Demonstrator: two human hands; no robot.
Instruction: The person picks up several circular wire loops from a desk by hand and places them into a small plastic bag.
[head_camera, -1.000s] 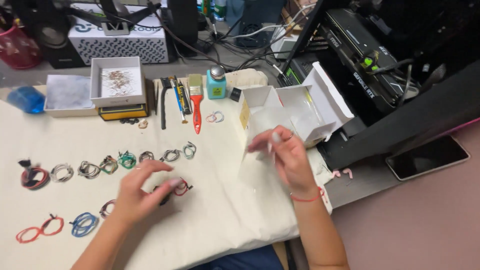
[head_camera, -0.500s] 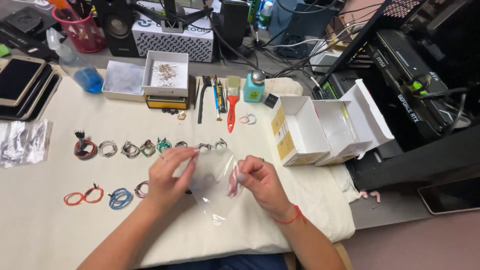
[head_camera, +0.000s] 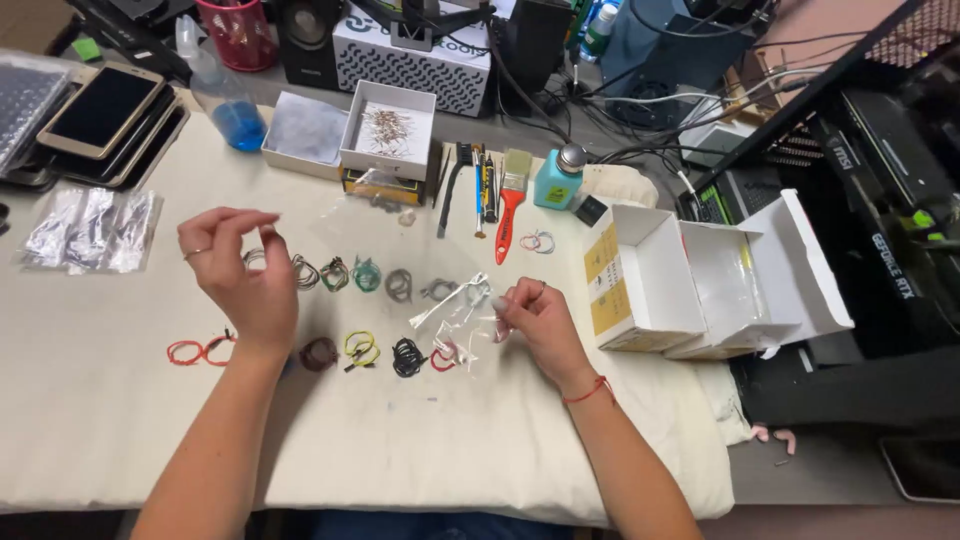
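Observation:
My right hand (head_camera: 535, 318) pinches a crumpled clear plastic bag (head_camera: 455, 312) just above the white cloth (head_camera: 420, 440). My left hand (head_camera: 238, 268) is raised over the left end of the upper row of small wire coils (head_camera: 366, 273), fingers loosely curled, and I see nothing in it. A lower row of coils lies between the hands: red (head_camera: 198, 351), dark brown (head_camera: 318, 352), yellow (head_camera: 360, 348) and black (head_camera: 407, 356). Another red coil (head_camera: 443, 358) sits under the bag.
An open white carton (head_camera: 645, 285) stands right of my right hand. Behind the coils are a red-handled brush (head_camera: 510, 205), hand tools, a teal bottle (head_camera: 557, 178) and a white tray of small parts (head_camera: 388, 130). Phones (head_camera: 105, 108) and flat plastic bags (head_camera: 90, 228) lie far left.
Both hands held the clear bag together; now my left hand has let go and moved up and left, while my right hand keeps the bag, now crumpled.

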